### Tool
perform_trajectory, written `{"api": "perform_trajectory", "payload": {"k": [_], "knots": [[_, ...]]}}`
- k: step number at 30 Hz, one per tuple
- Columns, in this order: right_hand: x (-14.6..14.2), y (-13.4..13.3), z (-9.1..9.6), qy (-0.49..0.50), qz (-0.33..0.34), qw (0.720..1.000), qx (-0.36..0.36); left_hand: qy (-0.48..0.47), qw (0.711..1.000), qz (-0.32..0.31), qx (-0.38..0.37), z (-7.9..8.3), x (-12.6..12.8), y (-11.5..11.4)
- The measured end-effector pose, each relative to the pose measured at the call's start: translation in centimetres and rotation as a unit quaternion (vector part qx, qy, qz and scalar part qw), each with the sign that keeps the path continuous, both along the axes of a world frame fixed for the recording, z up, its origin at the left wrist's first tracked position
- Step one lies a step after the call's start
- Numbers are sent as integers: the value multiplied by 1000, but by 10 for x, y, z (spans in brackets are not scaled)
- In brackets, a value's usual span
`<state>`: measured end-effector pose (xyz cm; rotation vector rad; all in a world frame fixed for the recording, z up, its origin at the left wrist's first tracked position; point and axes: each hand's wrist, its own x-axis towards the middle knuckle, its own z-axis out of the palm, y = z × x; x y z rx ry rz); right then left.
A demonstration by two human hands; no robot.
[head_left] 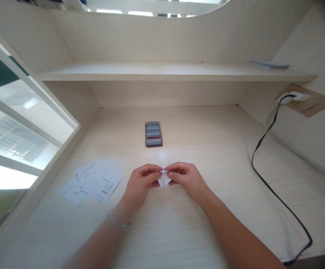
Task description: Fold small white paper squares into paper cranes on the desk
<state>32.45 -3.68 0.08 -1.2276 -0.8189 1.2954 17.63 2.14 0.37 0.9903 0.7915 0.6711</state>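
Observation:
A small folded piece of white paper (163, 179) is pinched between both my hands just above the pale wooden desk (207, 149). My left hand (141, 183) grips its left side with curled fingers, a thin bracelet on that wrist. My right hand (186, 178) grips its right side, fingers closed on the top edge. The paper's lower point sticks out below my fingertips.
Several printed paper sheets (93, 181) lie on the desk to the left. A dark phone-like object (153, 134) lies further back. A black cable (274, 186) runs from a wall socket (299, 98) across the right side. A shelf (162, 71) spans above; a window (16, 123) is left.

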Motion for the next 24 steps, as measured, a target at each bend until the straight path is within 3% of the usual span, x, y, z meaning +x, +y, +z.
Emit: {"api": "perform_trajectory", "payload": {"k": [5, 13, 19, 24], "knots": [[1, -2, 1, 27, 5, 1000, 9, -21, 1000, 3, -19, 2, 0, 0], [-1, 0, -2, -37, 4, 999, -17, 56, 996, -3, 69, -6, 0, 1], [-2, 2, -8, -37, -26, 999, -2, 60, 995, 22, 80, -5, 3, 2], [-1, 2, -10, -65, -50, 996, 20, 83, 991, 3, 102, -4, 3, -1]]}}
